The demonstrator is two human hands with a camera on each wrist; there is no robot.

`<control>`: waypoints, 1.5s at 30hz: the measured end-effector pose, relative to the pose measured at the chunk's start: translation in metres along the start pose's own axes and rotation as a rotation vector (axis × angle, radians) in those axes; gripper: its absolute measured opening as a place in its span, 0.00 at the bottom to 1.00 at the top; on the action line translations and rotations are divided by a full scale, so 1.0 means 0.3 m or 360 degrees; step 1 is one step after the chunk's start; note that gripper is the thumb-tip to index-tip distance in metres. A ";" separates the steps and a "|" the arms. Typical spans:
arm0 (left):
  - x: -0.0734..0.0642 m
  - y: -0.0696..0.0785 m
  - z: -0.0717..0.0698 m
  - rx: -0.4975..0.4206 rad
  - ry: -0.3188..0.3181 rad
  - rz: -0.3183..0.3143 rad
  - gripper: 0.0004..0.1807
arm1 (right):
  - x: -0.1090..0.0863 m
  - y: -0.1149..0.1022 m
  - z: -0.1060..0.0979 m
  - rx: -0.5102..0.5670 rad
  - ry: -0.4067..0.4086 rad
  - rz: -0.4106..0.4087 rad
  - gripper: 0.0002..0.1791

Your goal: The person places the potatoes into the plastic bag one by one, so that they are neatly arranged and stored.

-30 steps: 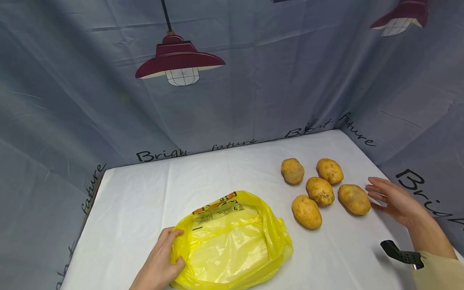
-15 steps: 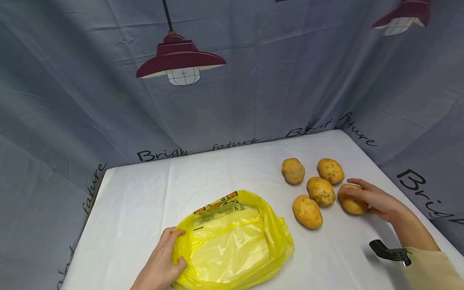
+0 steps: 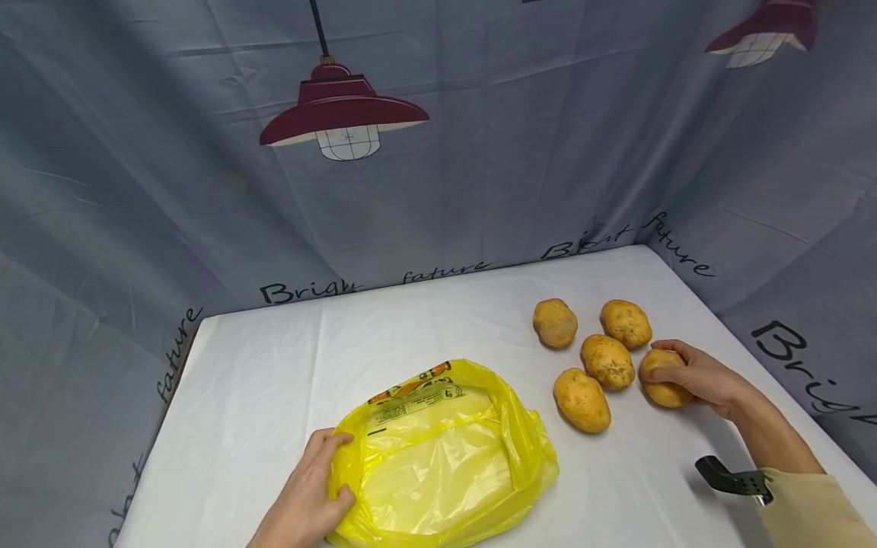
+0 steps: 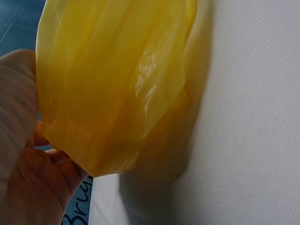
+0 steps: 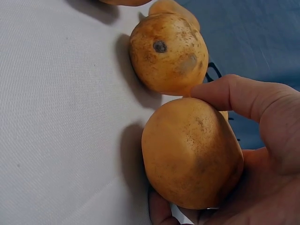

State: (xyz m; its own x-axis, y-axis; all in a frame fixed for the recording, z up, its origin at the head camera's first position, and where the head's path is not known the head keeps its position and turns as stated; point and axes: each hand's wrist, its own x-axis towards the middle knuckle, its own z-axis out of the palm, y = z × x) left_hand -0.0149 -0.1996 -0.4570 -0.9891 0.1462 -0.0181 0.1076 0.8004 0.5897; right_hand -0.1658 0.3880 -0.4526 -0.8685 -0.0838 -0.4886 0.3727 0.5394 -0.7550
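Observation:
At the right of the head view, my right hand grips the rightmost potato, thumb on one side and fingers curled round the other. The right wrist view shows this same potato close up, low over the white cloth. My left hand holds the left rim of a yellow plastic bag, whose mouth gapes upward. In the left wrist view the bag's outer wall hides part of the fingers.
Left of the held potato lie a speckled potato, a front potato and two farther back, one paler. White cloth covers the table. A grey printed curtain stands behind and to the right.
My right hand has moved left from beside the rightmost potato and closed round it. My left hand keeps its hold on the bag's rim.

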 end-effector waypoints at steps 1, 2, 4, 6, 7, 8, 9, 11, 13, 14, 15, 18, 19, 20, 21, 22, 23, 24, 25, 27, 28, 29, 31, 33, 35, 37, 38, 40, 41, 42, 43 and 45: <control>0.000 0.000 0.000 0.0001 0.0001 -0.0002 0.31 | -0.010 -0.010 0.002 -0.0033 -0.0001 -0.0009 0.46; 0.001 0.000 0.001 0.0001 0.0002 -0.0003 0.31 | -0.020 -0.021 0.008 -0.0050 0.0010 -0.0002 0.46; 0.001 0.000 0.002 0.0003 0.0009 -0.0003 0.31 | -0.038 -0.037 0.012 -0.0097 0.0007 -0.0004 0.46; 0.000 -0.001 0.003 0.0002 0.0016 0.0002 0.31 | -0.055 -0.051 0.014 -0.0127 0.0008 -0.0001 0.45; 0.000 -0.001 0.004 0.0001 0.0020 0.0007 0.31 | -0.063 -0.057 0.013 -0.0142 0.0000 -0.0013 0.45; -0.001 -0.002 0.004 0.0001 0.0024 0.0010 0.31 | -0.070 -0.062 0.013 -0.0152 0.0005 -0.0012 0.45; -0.001 -0.003 0.005 0.0002 0.0028 0.0014 0.31 | -0.075 -0.066 0.011 -0.0167 0.0011 -0.0015 0.44; -0.002 -0.004 0.005 0.0008 0.0036 0.0018 0.31 | -0.085 -0.073 0.007 -0.0200 0.0018 -0.0030 0.44; -0.002 -0.005 0.005 0.0013 0.0043 0.0021 0.31 | -0.094 -0.081 0.004 -0.0227 0.0025 -0.0050 0.44; -0.002 -0.005 0.004 0.0013 0.0046 0.0022 0.31 | -0.099 -0.085 0.003 -0.0237 0.0028 -0.0061 0.44; -0.002 -0.005 0.004 0.0016 0.0048 0.0022 0.31 | -0.103 -0.091 0.003 -0.0245 0.0029 -0.0071 0.44; -0.003 -0.004 0.002 0.0013 0.0047 0.0021 0.31 | -0.121 -0.113 0.004 -0.0273 0.0035 -0.0103 0.44; -0.003 -0.004 0.001 0.0009 0.0045 0.0018 0.31 | -0.127 -0.122 0.005 -0.0283 0.0035 -0.0113 0.44; -0.003 -0.003 0.001 0.0005 0.0043 0.0017 0.31 | -0.134 -0.131 0.006 -0.0297 0.0036 -0.0126 0.43; -0.003 -0.003 0.000 0.0002 0.0040 0.0015 0.31 | -0.140 -0.141 0.008 -0.0317 0.0039 -0.0144 0.43; -0.003 -0.002 0.000 -0.0002 0.0038 0.0012 0.31 | -0.146 -0.151 0.010 -0.0332 0.0042 -0.0162 0.43; -0.004 -0.002 -0.001 -0.0005 0.0035 0.0009 0.31 | -0.152 -0.162 0.013 -0.0338 0.0040 -0.0179 0.43; -0.004 -0.001 -0.001 -0.0008 0.0032 0.0006 0.31 | -0.158 -0.174 0.018 -0.0350 0.0039 -0.0201 0.43; -0.004 -0.001 -0.001 -0.0011 0.0028 0.0002 0.31 | -0.165 -0.187 0.023 -0.0358 0.0038 -0.0220 0.43; -0.004 0.000 -0.002 -0.0015 0.0019 -0.0005 0.31 | -0.177 -0.217 0.036 -0.0367 0.0035 -0.0269 0.42; -0.004 0.001 -0.003 -0.0019 0.0013 -0.0007 0.31 | -0.182 -0.233 0.044 -0.0369 0.0029 -0.0296 0.42; -0.004 0.002 -0.003 -0.0022 0.0008 -0.0009 0.31 | -0.188 -0.250 0.052 -0.0372 0.0023 -0.0323 0.42; -0.005 0.002 -0.004 -0.0029 -0.0001 -0.0010 0.31 | -0.199 -0.286 0.069 -0.0390 0.0011 -0.0372 0.42; -0.005 0.001 -0.004 -0.0032 -0.0006 -0.0008 0.31 | -0.209 -0.321 0.086 -0.0403 -0.0010 -0.0412 0.42; -0.005 0.000 -0.004 -0.0032 -0.0002 -0.0005 0.31 | -0.218 -0.355 0.104 -0.0405 -0.0033 -0.0436 0.42; -0.004 -0.002 -0.003 -0.0026 0.0005 -0.0002 0.31 | -0.226 -0.388 0.122 -0.0391 -0.0062 -0.0450 0.41; -0.004 -0.003 -0.002 -0.0027 0.0009 0.0001 0.32 | -0.229 -0.403 0.131 -0.0386 -0.0077 -0.0459 0.41; -0.005 -0.004 -0.001 -0.0030 0.0015 0.0006 0.32 | -0.235 -0.431 0.150 -0.0382 -0.0107 -0.0477 0.40; -0.006 -0.004 0.000 -0.0028 0.0017 0.0007 0.32 | -0.238 -0.444 0.162 -0.0389 -0.0122 -0.0488 0.40; -0.006 -0.004 0.000 -0.0029 0.0018 0.0009 0.32 | -0.240 -0.458 0.174 -0.0393 -0.0140 -0.0493 0.40; -0.007 -0.004 0.001 -0.0032 0.0018 0.0010 0.33 | -0.241 -0.472 0.188 -0.0397 -0.0157 -0.0508 0.40; -0.010 -0.003 0.001 -0.0036 0.0016 0.0014 0.33 | -0.241 -0.496 0.215 -0.0414 -0.0181 -0.0527 0.40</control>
State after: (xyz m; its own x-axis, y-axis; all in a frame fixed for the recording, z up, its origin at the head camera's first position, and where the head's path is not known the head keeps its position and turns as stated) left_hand -0.0121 -0.2007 -0.4579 -0.9891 0.1469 -0.0047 0.1139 0.7858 0.6079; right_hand -0.1374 0.2596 -0.3331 -0.8804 -0.3715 -0.2949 -0.0270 0.6599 -0.7509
